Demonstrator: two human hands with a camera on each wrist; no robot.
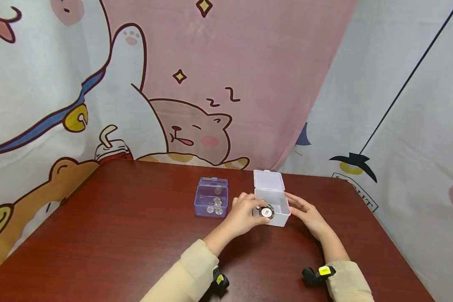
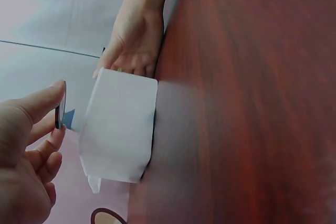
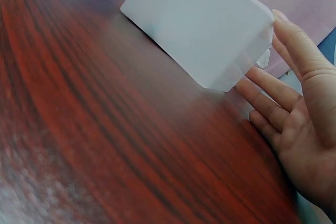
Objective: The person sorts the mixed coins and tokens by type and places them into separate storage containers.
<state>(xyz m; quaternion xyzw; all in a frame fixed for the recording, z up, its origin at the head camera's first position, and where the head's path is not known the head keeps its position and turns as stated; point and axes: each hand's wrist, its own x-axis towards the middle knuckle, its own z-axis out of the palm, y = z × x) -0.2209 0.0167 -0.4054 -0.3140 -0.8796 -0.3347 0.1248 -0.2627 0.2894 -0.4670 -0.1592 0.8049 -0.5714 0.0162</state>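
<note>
Between thumb and fingertips, my left hand [image 1: 245, 214] pinches a poker chip [image 1: 266, 212], dark-rimmed with a white centre. It is held over the near left part of a white plastic box [image 1: 280, 220] whose lid [image 1: 269, 180] stands open at the back. In the left wrist view the chip [image 2: 61, 106] appears edge-on, apart from the box wall [image 2: 121, 124]. My right hand [image 1: 308, 216] touches the right side of the box with extended fingers, its thumb near the rim, as the right wrist view shows the hand [image 3: 304, 108]. Part of the box's inside is hidden by the left hand.
Left of the white box stands a clear blue-purple box [image 1: 200, 201] with its lid open and several silver coins [image 1: 217, 202] inside. Both boxes are on a dark red-brown wooden table [image 1: 136, 235]. A printed cartoon cloth [image 1: 268, 75] hangs behind the table.
</note>
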